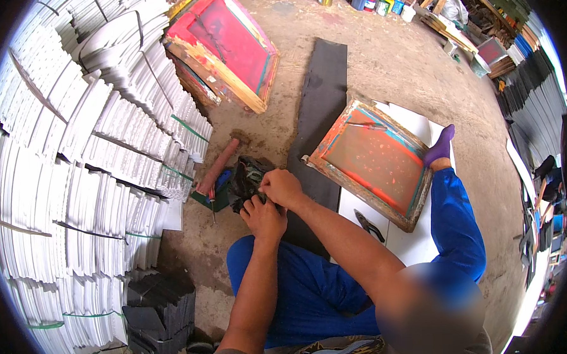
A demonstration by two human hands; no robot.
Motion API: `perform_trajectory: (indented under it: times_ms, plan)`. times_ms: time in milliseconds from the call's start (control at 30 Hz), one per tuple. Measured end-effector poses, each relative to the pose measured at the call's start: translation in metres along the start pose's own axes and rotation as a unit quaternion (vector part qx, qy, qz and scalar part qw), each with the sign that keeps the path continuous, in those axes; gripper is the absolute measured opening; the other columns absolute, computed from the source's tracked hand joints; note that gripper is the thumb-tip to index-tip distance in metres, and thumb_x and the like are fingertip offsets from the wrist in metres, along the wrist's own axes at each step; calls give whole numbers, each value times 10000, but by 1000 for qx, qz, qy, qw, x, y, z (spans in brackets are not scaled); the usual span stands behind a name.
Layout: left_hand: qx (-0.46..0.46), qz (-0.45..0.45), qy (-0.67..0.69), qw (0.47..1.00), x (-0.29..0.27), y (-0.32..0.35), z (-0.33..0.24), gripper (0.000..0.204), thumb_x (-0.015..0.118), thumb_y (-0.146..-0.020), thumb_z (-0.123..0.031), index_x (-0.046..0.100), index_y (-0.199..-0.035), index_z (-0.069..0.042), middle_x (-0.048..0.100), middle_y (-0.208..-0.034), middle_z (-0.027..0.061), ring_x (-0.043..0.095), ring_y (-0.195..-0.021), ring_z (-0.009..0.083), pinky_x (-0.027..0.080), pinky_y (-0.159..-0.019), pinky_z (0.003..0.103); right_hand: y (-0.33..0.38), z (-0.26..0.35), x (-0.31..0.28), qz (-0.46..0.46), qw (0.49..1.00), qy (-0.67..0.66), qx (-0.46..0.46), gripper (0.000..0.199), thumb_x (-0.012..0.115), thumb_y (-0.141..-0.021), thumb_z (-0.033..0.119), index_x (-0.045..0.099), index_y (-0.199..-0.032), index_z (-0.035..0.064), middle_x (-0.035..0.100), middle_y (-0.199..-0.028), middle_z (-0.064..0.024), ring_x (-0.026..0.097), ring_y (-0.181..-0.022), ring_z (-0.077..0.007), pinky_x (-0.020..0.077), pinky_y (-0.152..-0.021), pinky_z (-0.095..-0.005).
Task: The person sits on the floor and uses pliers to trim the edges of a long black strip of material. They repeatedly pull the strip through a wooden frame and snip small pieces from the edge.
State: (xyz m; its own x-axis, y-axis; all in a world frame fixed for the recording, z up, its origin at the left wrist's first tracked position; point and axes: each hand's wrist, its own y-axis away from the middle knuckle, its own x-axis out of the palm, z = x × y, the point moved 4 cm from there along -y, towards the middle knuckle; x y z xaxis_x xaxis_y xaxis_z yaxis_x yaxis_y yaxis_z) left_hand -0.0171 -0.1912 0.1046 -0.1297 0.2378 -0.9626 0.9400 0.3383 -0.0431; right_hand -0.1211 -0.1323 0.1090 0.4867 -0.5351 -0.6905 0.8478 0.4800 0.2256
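My left hand [264,217] and my right hand [284,187] are close together at a crumpled black bundle [248,175], which looks like a plastic bag. The left fingers are curled over its near edge. Just above them, the right thumb and fingers are pinched together at the bundle's right side; whatever lies between them is too small to make out. Left of the bundle lie a blue-handled tool [223,178], a thin red-handled tool like a screwdriver [212,198], a long pinkish rod [218,163] and a dark green box [202,199].
Right of my hands, a wooden-framed printing screen [374,157] rests on white sheets [354,204] beside my outstretched leg. A long dark strip [320,80] runs across the floor. Bundled white stacks [63,205] rise at left; a pink screen [224,40] and paint cans [383,7] stand farther off.
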Motion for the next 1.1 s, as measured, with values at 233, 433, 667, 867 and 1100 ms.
perform_trajectory:
  times_ms: [233, 433, 667, 867, 1100]
  plan:
    - [-29, 27, 7, 999, 1, -3, 3, 457, 765, -814, -371, 715, -1183, -106, 559, -1317, 180, 443, -1275, 400, 269, -1098, 623, 0, -7, 2, 28, 999, -14, -19, 256, 681, -850, 141, 770, -1088, 108, 746, -1028, -148, 701, -970, -354, 543, -892, -474]
    - [25, -81, 3, 996, -28, -1, -17, 386, 762, -801, -283, 713, -1139, -102, 564, -1292, 170, 433, -1290, 402, 234, -1117, 660, 1, -41, -21, -13, 980, -183, -77, 370, 615, -812, 20, 747, -1152, 75, 748, -1062, -142, 727, -933, -270, 558, -838, -379]
    - [85, 96, 175, 976, 9, -2, -39, 368, 667, -849, -171, 662, -1196, -49, 652, -1155, 188, 633, -1101, 383, 514, -970, 471, 43, -128, -24, 4, 981, 173, -84, 478, 603, -808, 12, 672, -1275, 90, 665, -1277, -77, 650, -1108, -283, 538, -931, -387]
    - [62, 294, 49, 952, 51, -4, -44, 466, 589, -854, -109, 599, -1310, -16, 662, -1189, 234, 662, -1089, 413, 548, -923, 500, 74, -129, -7, 12, 944, 312, -108, 547, 619, -846, 95, 577, -1391, 132, 533, -1443, -12, 563, -1117, -263, 531, -853, -421]
    - [79, 283, 32, 955, 60, -4, -48, 625, 625, -868, -136, 460, -1461, -23, 574, -1293, 249, 675, -1065, 399, 564, -895, 484, 109, -145, -7, -33, 940, 314, -130, 594, 602, -903, 205, 485, -1475, 101, 499, -1477, -78, 522, -1177, -296, 441, -971, -429]
